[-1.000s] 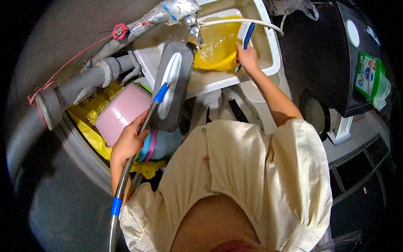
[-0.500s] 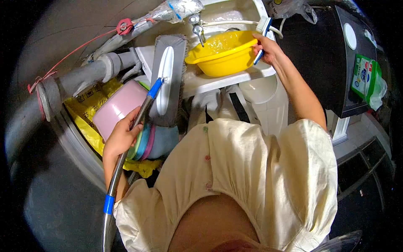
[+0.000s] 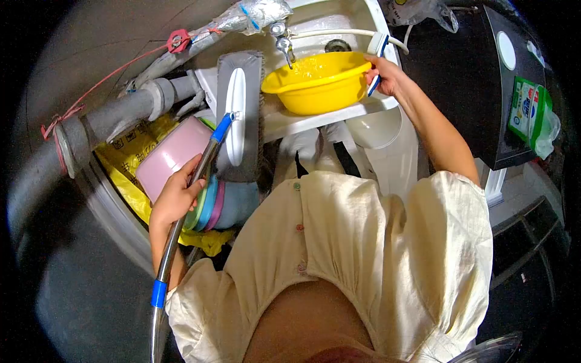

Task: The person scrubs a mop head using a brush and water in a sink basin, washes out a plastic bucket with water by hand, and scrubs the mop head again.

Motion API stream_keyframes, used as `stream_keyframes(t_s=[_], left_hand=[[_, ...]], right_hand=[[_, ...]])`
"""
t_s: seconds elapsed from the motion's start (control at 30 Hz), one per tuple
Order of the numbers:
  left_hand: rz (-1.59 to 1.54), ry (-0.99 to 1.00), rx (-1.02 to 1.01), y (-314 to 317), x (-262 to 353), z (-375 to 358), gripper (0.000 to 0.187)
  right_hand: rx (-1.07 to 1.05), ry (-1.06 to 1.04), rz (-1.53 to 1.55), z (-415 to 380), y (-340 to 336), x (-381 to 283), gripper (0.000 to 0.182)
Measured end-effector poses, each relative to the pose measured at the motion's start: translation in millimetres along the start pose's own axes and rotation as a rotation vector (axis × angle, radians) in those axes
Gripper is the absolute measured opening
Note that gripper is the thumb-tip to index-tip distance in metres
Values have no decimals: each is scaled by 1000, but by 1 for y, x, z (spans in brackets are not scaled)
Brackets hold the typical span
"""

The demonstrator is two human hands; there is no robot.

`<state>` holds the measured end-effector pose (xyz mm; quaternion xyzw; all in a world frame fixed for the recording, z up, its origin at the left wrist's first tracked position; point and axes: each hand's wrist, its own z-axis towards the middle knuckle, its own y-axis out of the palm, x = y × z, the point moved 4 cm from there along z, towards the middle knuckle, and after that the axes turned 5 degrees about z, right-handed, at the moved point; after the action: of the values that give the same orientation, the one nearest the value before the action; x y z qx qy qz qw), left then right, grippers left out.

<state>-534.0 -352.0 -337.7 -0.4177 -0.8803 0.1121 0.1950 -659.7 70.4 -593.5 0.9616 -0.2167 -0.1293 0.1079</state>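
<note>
The left hand (image 3: 175, 196) is curling tight around the metal mop handle (image 3: 181, 227), fingers wrapped about the shaft a little below its blue joint. The handle is running up from the lower left, past a blue band, to the flat mop head (image 3: 239, 115), which is lying grey and long with a white plate down its middle, its top end reaching up beside the sink (image 3: 387, 91).

The right hand (image 3: 384, 75) is stretching out at arm's length and closing on the right rim of the yellow basin (image 3: 318, 81), fingers folded over the edge. A blue-and-white brush (image 3: 376, 57) is being pinched in the same grip, sticking up above the knuckles. The basin is sitting in the white sink, right under the tap (image 3: 281, 39), with water lying in its bottom; a white hose (image 3: 339, 32) is crossing behind it.

The mop head is standing just left of the basin, close to it, while the two hands are well apart, one low at the left, one high at the right.

Just beside the left hand a pink tub (image 3: 172, 157) is resting on yellow plastic, with stacked coloured bowls (image 3: 224, 206) right of the fingers. Grey pipes (image 3: 115, 115) are running along the left.
</note>
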Motion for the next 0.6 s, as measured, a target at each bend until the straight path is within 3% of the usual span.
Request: stream_keyframes(t_s=[0.23, 0.5, 0.6], left_hand=[[44, -18, 5, 0, 8, 0, 55], [76, 38, 2, 6, 26, -3, 55], [105, 66, -5, 6, 26, -3, 56]], right_hand=[[51, -132, -141, 18, -14, 37, 26], [-75, -261, 29, 75, -25, 86, 27], [105, -247, -75, 80, -35, 98, 35]])
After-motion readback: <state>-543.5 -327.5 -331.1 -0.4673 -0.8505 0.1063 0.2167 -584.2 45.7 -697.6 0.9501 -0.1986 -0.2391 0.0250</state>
